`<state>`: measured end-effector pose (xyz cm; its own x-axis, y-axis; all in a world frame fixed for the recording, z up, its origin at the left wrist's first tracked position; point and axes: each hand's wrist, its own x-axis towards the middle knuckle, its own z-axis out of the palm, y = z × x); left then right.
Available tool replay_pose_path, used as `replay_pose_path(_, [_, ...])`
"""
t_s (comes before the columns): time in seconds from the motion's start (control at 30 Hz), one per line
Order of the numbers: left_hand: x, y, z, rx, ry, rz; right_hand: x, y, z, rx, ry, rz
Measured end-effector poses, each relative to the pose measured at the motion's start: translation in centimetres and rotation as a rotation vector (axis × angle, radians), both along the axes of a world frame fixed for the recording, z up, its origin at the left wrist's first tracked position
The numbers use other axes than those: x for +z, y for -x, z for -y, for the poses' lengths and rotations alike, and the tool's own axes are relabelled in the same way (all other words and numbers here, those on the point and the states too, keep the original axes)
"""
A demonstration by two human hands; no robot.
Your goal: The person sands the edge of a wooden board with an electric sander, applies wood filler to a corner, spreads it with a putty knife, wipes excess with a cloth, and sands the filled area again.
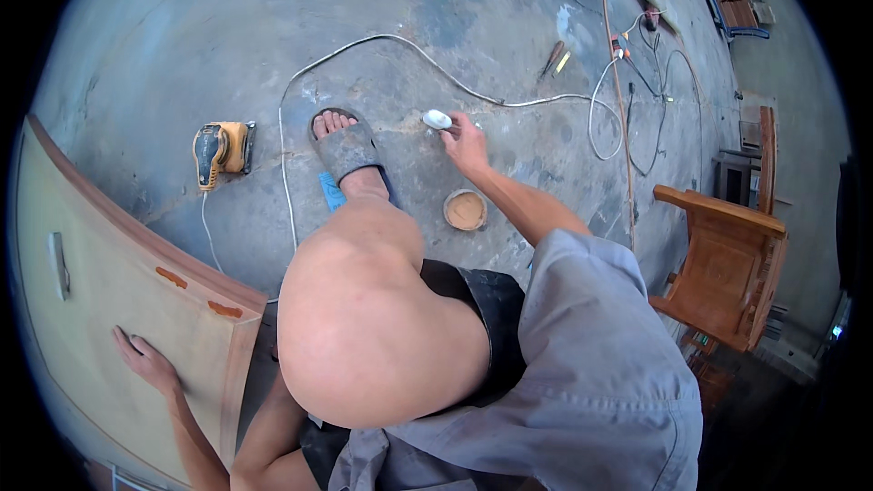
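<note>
My left hand (148, 362) lies flat on a pale wooden panel (100, 218) with a brown wood edge, its fingers stretched out. Two reddish-brown patches (225, 309) mark the panel near that edge, and a narrow grey metal piece (58, 265) rests farther along it. Over the floor, my right hand (466, 144) is closed around a small white bottle-like container (436, 119), whose rounded end sticks out past the fingers. Below that hand stands a round tub (465, 210) of tan powder or paste. My sandalled foot (346, 145) is between the panel and the right hand.
A yellow and black power sander (218, 153) sits on the concrete beyond the panel, its cord trailing back. A white cable (391, 37) loops across the floor. Farther right lie a thin hand tool (552, 56), tangled cords (627, 95) and a wooden chair (723, 259).
</note>
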<state>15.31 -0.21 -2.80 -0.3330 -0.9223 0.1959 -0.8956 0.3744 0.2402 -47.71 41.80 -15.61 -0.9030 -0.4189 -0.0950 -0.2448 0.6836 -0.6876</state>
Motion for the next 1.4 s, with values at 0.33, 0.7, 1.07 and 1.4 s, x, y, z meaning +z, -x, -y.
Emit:
replay_pose_path(0.33, [-0.9, -3.7, -0.7, 0.015, -0.079, -0.188, -1.2, -8.9, -14.4, 0.515, -0.463, -0.064])
replay_pose_path(0.7, [-0.8, -0.4, -1.6, 0.104, 0.091, -0.075, -0.4, -5.7, -13.1, 0.696, -0.888, -0.126])
replay_pose_path(1.07, [2.2, 3.5, -0.1, 0.132, 0.163, -0.096, 7.8, 3.2, 0.6, 0.329, -0.083, 0.242])
replay_pose_path(1.4, [0.6, 2.6, -1.4, 0.167, 0.246, -0.101, 26.2, -15.7, 28.2, 1.267, -0.052, 0.385])
